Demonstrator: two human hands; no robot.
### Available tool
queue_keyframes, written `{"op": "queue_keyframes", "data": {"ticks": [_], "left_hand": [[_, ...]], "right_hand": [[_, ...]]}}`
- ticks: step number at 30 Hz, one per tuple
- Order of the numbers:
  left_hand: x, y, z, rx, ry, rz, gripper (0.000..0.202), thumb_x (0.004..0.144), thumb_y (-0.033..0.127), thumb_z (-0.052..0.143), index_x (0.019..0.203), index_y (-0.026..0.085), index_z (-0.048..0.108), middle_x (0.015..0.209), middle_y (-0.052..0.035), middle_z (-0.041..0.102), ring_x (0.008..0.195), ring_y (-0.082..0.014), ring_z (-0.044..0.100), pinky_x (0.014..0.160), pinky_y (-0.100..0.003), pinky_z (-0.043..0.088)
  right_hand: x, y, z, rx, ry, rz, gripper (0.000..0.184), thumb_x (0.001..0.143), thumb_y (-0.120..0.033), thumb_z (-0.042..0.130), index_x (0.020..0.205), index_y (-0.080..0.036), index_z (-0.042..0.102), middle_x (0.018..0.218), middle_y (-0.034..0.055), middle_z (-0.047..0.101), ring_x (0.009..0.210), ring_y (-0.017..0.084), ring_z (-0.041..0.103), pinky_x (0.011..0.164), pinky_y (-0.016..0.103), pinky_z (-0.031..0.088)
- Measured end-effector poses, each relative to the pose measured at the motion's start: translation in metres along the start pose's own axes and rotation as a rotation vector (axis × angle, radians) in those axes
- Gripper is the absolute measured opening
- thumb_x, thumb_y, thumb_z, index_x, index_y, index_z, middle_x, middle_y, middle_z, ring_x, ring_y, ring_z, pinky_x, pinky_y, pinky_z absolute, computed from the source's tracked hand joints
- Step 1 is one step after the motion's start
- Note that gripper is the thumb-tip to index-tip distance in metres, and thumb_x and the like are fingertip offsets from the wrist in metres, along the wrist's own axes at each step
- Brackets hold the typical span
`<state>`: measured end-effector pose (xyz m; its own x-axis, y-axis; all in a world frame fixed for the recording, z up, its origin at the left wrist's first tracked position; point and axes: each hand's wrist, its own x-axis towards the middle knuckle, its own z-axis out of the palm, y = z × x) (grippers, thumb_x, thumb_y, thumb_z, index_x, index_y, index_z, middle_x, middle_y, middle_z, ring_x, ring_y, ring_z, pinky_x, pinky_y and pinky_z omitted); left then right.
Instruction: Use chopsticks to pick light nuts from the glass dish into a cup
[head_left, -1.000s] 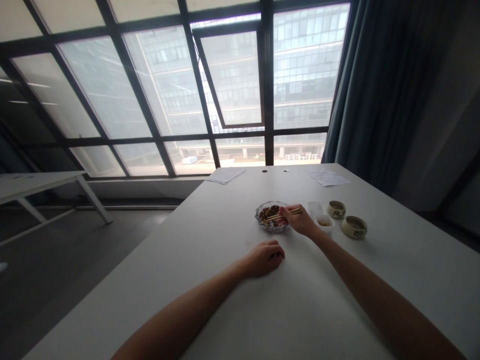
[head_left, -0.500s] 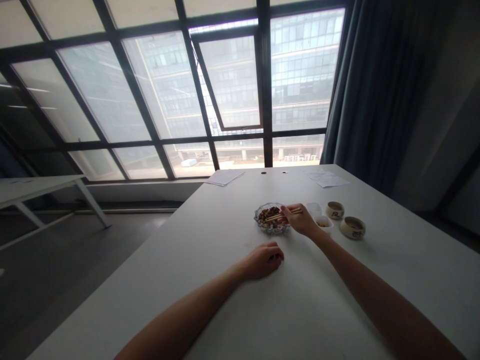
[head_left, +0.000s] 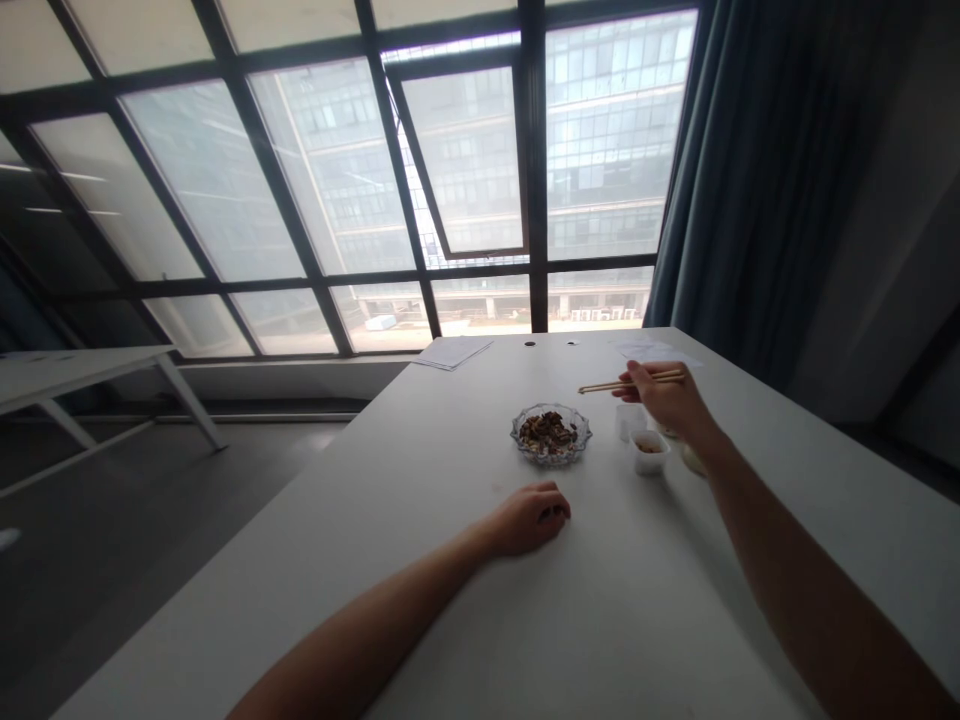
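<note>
My right hand (head_left: 664, 397) is raised above the white table and shut on a pair of wooden chopsticks (head_left: 630, 384), whose tips point left, away from the food. Below and left of it sits a cut-glass dish (head_left: 551, 410) holding dark brown food pieces (head_left: 548, 432). A small white tub (head_left: 649, 453) with a little food in it and a translucent cup (head_left: 630, 422) stand under my right hand. My forearm partly hides a ceramic bowl (head_left: 694, 460) and a second one. My left hand (head_left: 531, 520) rests on the table, fingers curled, touching nothing else.
The white table (head_left: 480, 600) runs towards a large window, with sheets of paper (head_left: 452, 352) at its far edge and more paper (head_left: 652, 350) behind my right hand. Another white table (head_left: 75, 365) stands to the left, beyond the near table's edge.
My right hand has lifted the chopsticks out of the glass dish and moved up and right, over the small containers. My left hand has stayed in place.
</note>
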<state>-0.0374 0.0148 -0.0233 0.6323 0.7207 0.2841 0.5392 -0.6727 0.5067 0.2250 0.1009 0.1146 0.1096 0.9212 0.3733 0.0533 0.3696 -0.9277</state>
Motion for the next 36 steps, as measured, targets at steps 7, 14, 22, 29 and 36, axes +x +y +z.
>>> {"op": "queue_keyframes", "data": {"ticks": [7, 14, 22, 29, 36], "left_hand": [[0.003, 0.001, 0.002, 0.001, -0.011, 0.002, 0.017, 0.091, 0.015, 0.059, 0.101, 0.018, 0.072, 0.097, -0.0054, 0.066, 0.083, -0.0153, 0.060, 0.078, -0.023, 0.049], [0.004, 0.001, 0.003, 0.000, -0.009, -0.017, 0.017, 0.091, 0.016, 0.060, 0.102, 0.019, 0.073, 0.098, -0.0052, 0.066, 0.082, -0.0153, 0.061, 0.078, -0.023, 0.049], [0.002, 0.000, 0.002, -0.001, -0.002, -0.001, 0.017, 0.091, 0.015, 0.059, 0.101, 0.018, 0.072, 0.098, -0.0051, 0.066, 0.083, -0.0153, 0.061, 0.078, -0.022, 0.049], [0.002, -0.001, 0.003, -0.014, 0.004, 0.000, 0.017, 0.091, 0.015, 0.059, 0.101, 0.018, 0.072, 0.098, -0.0043, 0.065, 0.082, -0.0144, 0.060, 0.077, -0.021, 0.048], [0.005, -0.001, 0.006, -0.013, 0.006, 0.000, 0.017, 0.090, 0.014, 0.059, 0.101, 0.018, 0.071, 0.097, -0.0039, 0.064, 0.080, -0.0136, 0.059, 0.075, -0.021, 0.047]], "right_hand": [[0.023, 0.001, -0.059, -0.208, 0.154, 0.026, 0.029, 0.086, -0.039, 0.076, 0.071, -0.015, 0.071, 0.074, 0.0175, 0.077, 0.061, 0.028, 0.077, 0.058, 0.037, 0.067], [0.040, 0.027, -0.070, -0.324, 0.118, 0.066, 0.029, 0.086, -0.042, 0.072, 0.068, -0.020, 0.070, 0.071, 0.0174, 0.076, 0.062, 0.033, 0.076, 0.063, 0.048, 0.065], [0.052, 0.038, -0.090, -0.577, 0.238, 0.038, 0.028, 0.086, -0.038, 0.069, 0.070, -0.016, 0.071, 0.061, 0.0167, 0.071, 0.069, 0.034, 0.076, 0.070, 0.046, 0.063], [0.048, 0.025, -0.100, -0.721, 0.289, 0.030, 0.028, 0.089, -0.035, 0.066, 0.071, -0.014, 0.071, 0.061, 0.0162, 0.070, 0.081, 0.037, 0.076, 0.081, 0.048, 0.061], [0.028, 0.002, -0.067, -0.223, 0.154, 0.025, 0.027, 0.090, -0.039, 0.072, 0.075, -0.017, 0.072, 0.078, 0.0159, 0.077, 0.067, 0.031, 0.077, 0.068, 0.045, 0.066]]}}
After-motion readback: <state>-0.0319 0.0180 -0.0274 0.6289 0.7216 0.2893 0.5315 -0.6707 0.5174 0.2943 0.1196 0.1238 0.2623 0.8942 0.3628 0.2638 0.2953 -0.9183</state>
